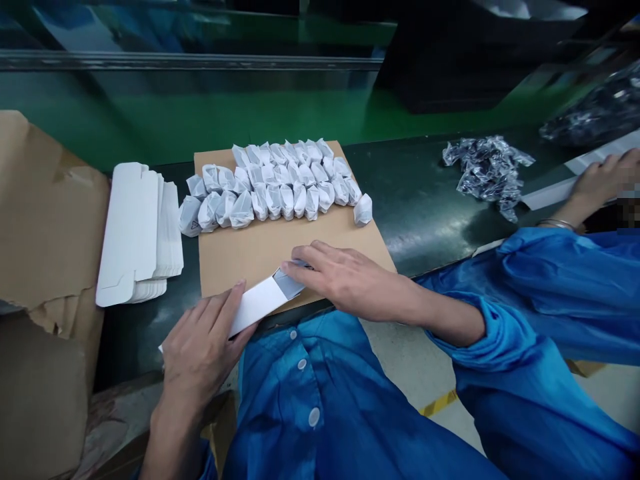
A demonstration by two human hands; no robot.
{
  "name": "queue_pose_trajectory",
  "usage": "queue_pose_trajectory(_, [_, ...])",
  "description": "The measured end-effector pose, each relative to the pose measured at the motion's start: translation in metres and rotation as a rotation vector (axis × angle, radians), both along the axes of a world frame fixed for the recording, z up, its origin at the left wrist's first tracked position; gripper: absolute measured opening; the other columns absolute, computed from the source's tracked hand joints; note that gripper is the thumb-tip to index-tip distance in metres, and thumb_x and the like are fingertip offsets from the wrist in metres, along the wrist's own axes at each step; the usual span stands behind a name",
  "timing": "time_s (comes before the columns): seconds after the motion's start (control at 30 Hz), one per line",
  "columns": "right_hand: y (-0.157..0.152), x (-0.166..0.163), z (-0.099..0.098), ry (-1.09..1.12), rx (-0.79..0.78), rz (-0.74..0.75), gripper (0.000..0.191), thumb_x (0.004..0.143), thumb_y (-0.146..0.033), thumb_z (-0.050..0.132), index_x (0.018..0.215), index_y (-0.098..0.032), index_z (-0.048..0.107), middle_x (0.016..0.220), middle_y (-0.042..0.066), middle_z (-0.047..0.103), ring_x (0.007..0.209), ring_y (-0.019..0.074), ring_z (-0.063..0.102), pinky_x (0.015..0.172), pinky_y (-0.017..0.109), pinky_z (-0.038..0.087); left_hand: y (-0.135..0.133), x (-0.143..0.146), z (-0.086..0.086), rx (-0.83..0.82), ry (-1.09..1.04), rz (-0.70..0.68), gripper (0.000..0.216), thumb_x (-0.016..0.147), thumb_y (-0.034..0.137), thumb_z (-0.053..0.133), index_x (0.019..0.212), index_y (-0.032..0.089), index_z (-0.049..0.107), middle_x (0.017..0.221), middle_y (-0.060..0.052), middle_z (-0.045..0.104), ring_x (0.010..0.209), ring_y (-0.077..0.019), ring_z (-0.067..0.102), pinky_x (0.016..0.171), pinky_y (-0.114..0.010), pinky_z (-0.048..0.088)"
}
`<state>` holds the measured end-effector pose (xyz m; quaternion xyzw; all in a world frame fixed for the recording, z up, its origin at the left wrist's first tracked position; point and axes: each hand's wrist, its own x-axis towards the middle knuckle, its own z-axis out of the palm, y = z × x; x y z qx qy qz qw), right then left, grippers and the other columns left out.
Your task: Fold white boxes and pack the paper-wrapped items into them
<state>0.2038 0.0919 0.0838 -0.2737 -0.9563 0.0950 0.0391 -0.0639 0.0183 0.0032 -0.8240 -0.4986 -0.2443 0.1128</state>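
My left hand (pixel 200 347) grips a long white carton (pixel 257 303) lying at the near edge of a brown cardboard sheet (pixel 260 250). My right hand (pixel 340 277) rests at the carton's open end, fingers pressed on a grey wrapped item (pixel 290 283) at the mouth. Farther back on the sheet lie rows of several small white wrapped packets (pixel 275 190).
A stack of flat white carton blanks (pixel 135 230) lies left of the sheet. Torn brown cardboard boxes (pixel 45 220) stand at the far left. At right, a co-worker's hand (pixel 600 183) and blue sleeve (pixel 565 267) sit near crumpled clear bags (pixel 487 170). The belt (pixel 425 200) is dark green.
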Motion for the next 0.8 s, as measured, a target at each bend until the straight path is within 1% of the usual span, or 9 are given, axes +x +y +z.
queue_pose_trajectory(0.13, [-0.002,-0.007,0.007,0.08,0.057,0.011,0.035,0.096,-0.005,0.037,0.129,-0.012,0.051,0.127,0.016,0.059,0.113,0.024,0.055,0.084,0.037,0.054,0.001,0.003,0.003,0.028,-0.045,0.021,0.067,0.086,0.037,0.068,0.147,0.024,0.042,0.101,-0.007,0.074,0.08,-0.0236,0.067,0.07,-0.033,0.044])
queue_pose_trajectory(0.27, [-0.011,-0.018,0.006,-0.039,0.194,0.052,0.035,0.1,-0.008,0.027,0.112,-0.008,0.06,0.116,0.019,0.063,0.098,0.0252,0.058,0.078,0.039,0.054,0.004,0.004,0.005,0.074,0.058,-0.022,0.061,0.087,0.037,0.067,0.142,0.019,0.048,0.094,-0.008,0.074,0.075,-0.0225,0.066,0.064,-0.033,0.041])
queue_pose_trajectory(0.33, [-0.016,-0.02,0.006,0.007,0.233,0.046,0.037,0.1,-0.008,0.026,0.12,-0.007,0.057,0.122,0.02,0.061,0.104,0.0259,0.058,0.079,0.038,0.054,0.005,0.005,0.005,0.093,0.038,0.001,0.059,0.088,0.036,0.066,0.142,0.018,0.049,0.095,-0.008,0.074,0.076,-0.022,0.066,0.065,-0.033,0.041])
queue_pose_trajectory(0.4, [-0.019,-0.018,0.004,0.12,0.215,-0.03,0.04,0.099,-0.007,0.029,0.134,-0.007,0.049,0.129,0.021,0.057,0.113,0.0263,0.057,0.083,0.038,0.055,0.005,0.007,0.003,0.114,0.0,0.066,0.061,0.088,0.036,0.066,0.143,0.019,0.048,0.098,-0.008,0.074,0.078,-0.0222,0.067,0.066,-0.032,0.042])
queue_pose_trajectory(0.5, [-0.019,-0.014,-0.001,0.233,0.035,-0.113,0.046,0.098,-0.014,0.043,0.143,-0.007,0.041,0.126,0.019,0.06,0.115,0.0266,0.058,0.093,0.043,0.053,0.006,0.011,-0.001,0.107,0.008,0.103,0.061,0.089,0.036,0.065,0.144,0.019,0.046,0.099,-0.009,0.074,0.08,-0.023,0.067,0.067,-0.033,0.041])
queue_pose_trajectory(0.63, [-0.013,-0.011,-0.007,0.386,-0.397,-0.223,0.062,0.09,-0.022,0.062,0.148,-0.016,0.04,0.128,0.013,0.065,0.119,0.0248,0.058,0.103,0.046,0.048,0.006,0.02,-0.004,0.091,0.061,0.115,0.054,0.092,0.036,0.061,0.14,0.016,0.05,0.1,-0.01,0.074,0.082,-0.0225,0.067,0.069,-0.033,0.041])
queue_pose_trajectory(0.7, [-0.012,-0.01,-0.007,0.502,-0.619,-0.349,0.066,0.089,-0.022,0.063,0.15,-0.022,0.038,0.127,0.008,0.067,0.102,0.0196,0.064,0.092,0.039,0.054,0.007,0.026,-0.005,0.107,0.062,0.159,0.052,0.092,0.037,0.061,0.138,0.014,0.052,0.102,-0.01,0.074,0.083,-0.0224,0.065,0.07,-0.034,0.041])
queue_pose_trajectory(0.73, [-0.012,-0.009,-0.008,0.548,-0.732,-0.4,0.068,0.089,-0.024,0.063,0.151,-0.024,0.035,0.129,0.008,0.066,0.088,0.0161,0.064,0.081,0.034,0.057,0.007,0.029,-0.005,0.111,0.057,0.184,0.052,0.092,0.038,0.061,0.136,0.013,0.053,0.102,-0.011,0.073,0.083,-0.0225,0.065,0.07,-0.034,0.041])
queue_pose_trajectory(0.8, [-0.014,-0.007,-0.011,0.622,-0.953,-0.457,0.076,0.088,-0.028,0.065,0.154,-0.028,0.028,0.141,0.01,0.058,0.063,0.0085,0.056,0.057,0.026,0.053,0.009,0.036,-0.006,0.101,0.046,0.241,0.05,0.091,0.037,0.062,0.134,0.012,0.055,0.103,-0.011,0.073,0.083,-0.0229,0.064,0.071,-0.035,0.041])
